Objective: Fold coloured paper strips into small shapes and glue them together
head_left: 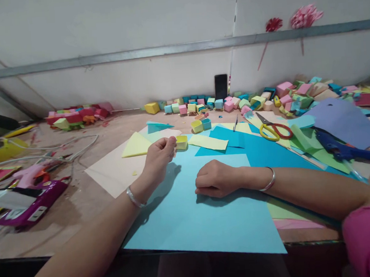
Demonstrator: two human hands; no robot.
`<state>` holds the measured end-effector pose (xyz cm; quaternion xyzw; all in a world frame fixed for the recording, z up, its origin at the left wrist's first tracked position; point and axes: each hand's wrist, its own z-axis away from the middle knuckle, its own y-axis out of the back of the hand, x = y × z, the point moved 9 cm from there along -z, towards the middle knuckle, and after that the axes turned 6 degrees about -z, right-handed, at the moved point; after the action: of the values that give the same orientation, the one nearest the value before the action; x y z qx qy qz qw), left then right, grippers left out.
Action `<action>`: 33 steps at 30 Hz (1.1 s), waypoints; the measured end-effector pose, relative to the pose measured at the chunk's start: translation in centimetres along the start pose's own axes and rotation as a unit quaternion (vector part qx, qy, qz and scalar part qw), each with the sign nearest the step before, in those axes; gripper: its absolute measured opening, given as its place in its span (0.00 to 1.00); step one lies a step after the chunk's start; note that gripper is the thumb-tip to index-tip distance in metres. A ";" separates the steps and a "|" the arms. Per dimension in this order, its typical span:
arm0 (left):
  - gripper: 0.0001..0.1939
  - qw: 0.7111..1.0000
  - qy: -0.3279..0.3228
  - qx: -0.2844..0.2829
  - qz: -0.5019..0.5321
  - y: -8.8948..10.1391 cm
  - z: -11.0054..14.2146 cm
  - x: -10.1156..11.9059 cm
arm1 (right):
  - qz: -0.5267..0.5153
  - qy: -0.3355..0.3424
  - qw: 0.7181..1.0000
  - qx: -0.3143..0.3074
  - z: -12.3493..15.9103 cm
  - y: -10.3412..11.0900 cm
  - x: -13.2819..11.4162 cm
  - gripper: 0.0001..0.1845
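Observation:
My left hand is raised over the light blue paper sheet, thumb and fingers pinched at the left edge of a small open yellow paper box. The fingers partly hide that edge. Curled into a loose fist, my right hand rests on the same sheet; whether anything is inside it is hidden. Beyond the hands lie a pale yellow paper strip, another open yellow paper box and a blue paper box. A folded yellow paper lies left of my left hand.
Scissors and a blue glue gun lie at the right on coloured papers. Many small paper boxes line the wall, near an upright phone. A purple power strip and white cable occupy the left.

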<state>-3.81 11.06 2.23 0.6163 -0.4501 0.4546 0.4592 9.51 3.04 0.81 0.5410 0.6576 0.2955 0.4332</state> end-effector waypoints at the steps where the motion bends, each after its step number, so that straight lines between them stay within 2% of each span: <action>1: 0.22 1.000 0.004 0.004 0.007 0.2 -0.2 -0.2 | -0.001 -0.003 1.000 0.003 0.0 0.1 0.1 0.19; 8: 0.23 0.999 0.018 0.042 0.010 1.3 -0.7 -0.5 | -0.009 -0.020 1.000 -0.010 0.0 0.1 0.5 0.19; 18: 0.11 0.993 0.013 0.086 0.075 2.0 -0.8 -0.8 | -0.019 -0.016 1.000 -0.003 0.0 0.3 0.5 0.18; 27: 0.09 0.991 0.007 0.109 0.073 2.7 -0.9 -1.0 | 0.013 -0.018 1.000 -0.011 -0.1 -0.2 0.4 0.19; 29: 0.08 0.990 0.011 0.112 0.083 2.7 -0.8 -1.0 | 0.058 -0.054 0.997 -0.003 -0.2 0.2 0.8 0.20; 30: 0.08 0.989 0.013 0.117 0.089 2.8 -0.8 -1.0 | 0.091 -0.092 0.992 0.007 -0.3 0.9 1.4 0.20; 33: 0.08 0.984 0.007 0.145 0.104 3.3 -0.7 -0.7 | 0.195 -0.257 0.946 0.039 0.4 4.6 4.1 0.17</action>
<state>-7.29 11.21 2.18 0.6232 -0.4376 0.5645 0.3184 11.85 8.08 3.57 0.7327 0.4167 0.1996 0.4998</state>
